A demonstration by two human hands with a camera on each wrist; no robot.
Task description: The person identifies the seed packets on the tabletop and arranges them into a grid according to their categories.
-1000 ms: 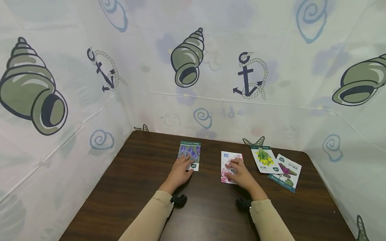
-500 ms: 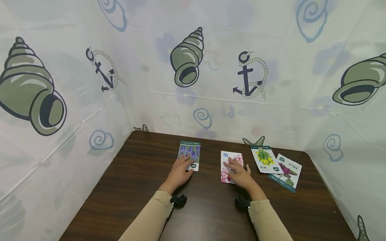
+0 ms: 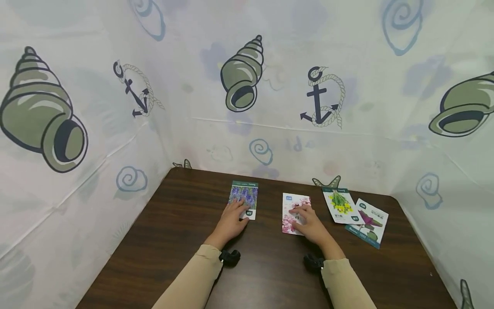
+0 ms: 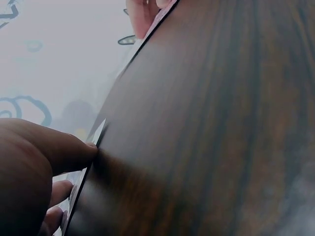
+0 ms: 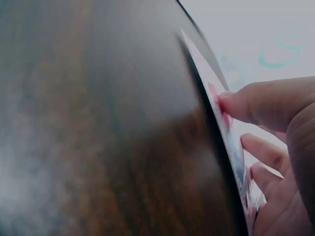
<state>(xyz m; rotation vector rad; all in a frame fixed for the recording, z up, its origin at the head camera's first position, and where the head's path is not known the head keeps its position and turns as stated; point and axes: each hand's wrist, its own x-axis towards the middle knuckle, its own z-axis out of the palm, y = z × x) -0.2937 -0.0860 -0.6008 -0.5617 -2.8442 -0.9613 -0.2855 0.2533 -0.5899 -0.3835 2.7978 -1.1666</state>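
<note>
My left hand [image 3: 230, 219] rests on a flat packet with purple flower spikes and a green top band [image 3: 248, 192], a seed packet by its look. In the left wrist view the thumb [image 4: 81, 150] touches this packet's near edge. Further right, my right hand [image 3: 311, 226] lies on a white packet printed with pink blossoms [image 3: 290, 201]. The right wrist view has the thumb [image 5: 234, 104] and fingertips touching the packet's printed face. Both packets lie on the table, partly covered by the hands.
At the far right a packet with yellow flowers [image 3: 340, 205] overlaps one with a purple-magenta plant [image 3: 376, 215]. Dark wood-grain table [image 3: 266, 274] stretches around them. A white curtain with shell and anchor prints [image 3: 278, 141] stands behind and at the sides.
The right hand's fingers were spread half a second ago, with one sticking out to the right; now they lie closer together on the pink packet. My left hand keeps its place.
</note>
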